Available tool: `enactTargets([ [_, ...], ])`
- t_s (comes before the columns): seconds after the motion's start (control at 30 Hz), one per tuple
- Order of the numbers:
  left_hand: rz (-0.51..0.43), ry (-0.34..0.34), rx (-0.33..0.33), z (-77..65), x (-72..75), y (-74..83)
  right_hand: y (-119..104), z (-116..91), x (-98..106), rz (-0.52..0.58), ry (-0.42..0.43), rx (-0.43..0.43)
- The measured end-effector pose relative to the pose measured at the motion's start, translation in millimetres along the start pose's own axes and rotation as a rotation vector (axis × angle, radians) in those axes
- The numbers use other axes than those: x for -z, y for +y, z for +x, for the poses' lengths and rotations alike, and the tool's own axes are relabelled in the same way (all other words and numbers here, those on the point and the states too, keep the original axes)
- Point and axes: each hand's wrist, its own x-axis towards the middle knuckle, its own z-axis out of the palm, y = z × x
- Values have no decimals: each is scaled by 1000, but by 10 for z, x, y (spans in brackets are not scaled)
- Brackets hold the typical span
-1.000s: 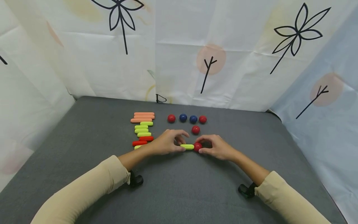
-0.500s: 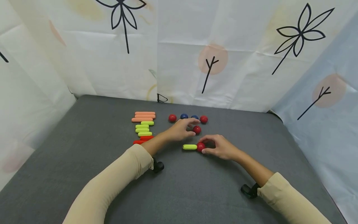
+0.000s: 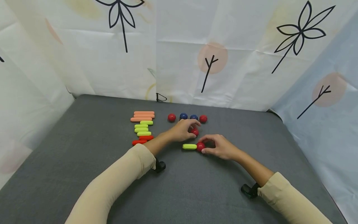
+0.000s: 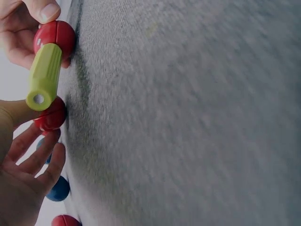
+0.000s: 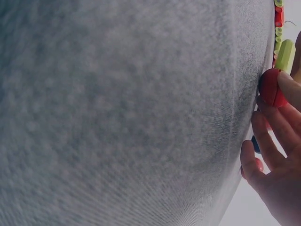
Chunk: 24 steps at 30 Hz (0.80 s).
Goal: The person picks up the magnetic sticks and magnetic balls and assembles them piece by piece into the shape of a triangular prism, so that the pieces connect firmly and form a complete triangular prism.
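Observation:
In the head view my right hand (image 3: 219, 147) pinches a red ball (image 3: 200, 147) between thumb and fingers. A yellow-green ribbed stick (image 3: 189, 146) meets that ball and points left; its free end shows a small silver disc in the left wrist view. Behind them, my left hand (image 3: 183, 129) has its thumb and fingers around a second red ball (image 3: 194, 132), partly covered by the fingers. In the left wrist view this second ball (image 4: 51, 115) lies between the thumb and the spread fingertips, just beyond the stick (image 4: 45, 77).
At the back stand a red ball (image 3: 172, 117), two blue balls (image 3: 183, 116) and another red ball (image 3: 203, 119). To the left lie orange sticks (image 3: 142, 115), several yellow-green sticks (image 3: 141, 128) and red sticks (image 3: 146, 137). A printed cloth (image 3: 179, 71) borders the grey table (image 3: 195, 193).
My left hand has left the yellow-green stick and moved back to the second red ball, which has shifted slightly toward me. My right hand keeps its grip on the first ball.

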Motion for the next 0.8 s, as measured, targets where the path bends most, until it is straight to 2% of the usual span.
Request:
enactTargets([
  [0.23, -88, -4, 42, -281, 176, -87, 0, -14, -3, -12, 5, -14],
  [0.5, -156, 17, 27, -647, 379, -225, -20, -9, -8, -22, 4, -31],
  [0.63, -179, -5, 33, -761, 399, -239, -34, -4, -7, -22, 5, -29],
  [0.8, -195, -65, 21, -799, 345, -182, -34, -5, -19, -40, 16, -26],
])
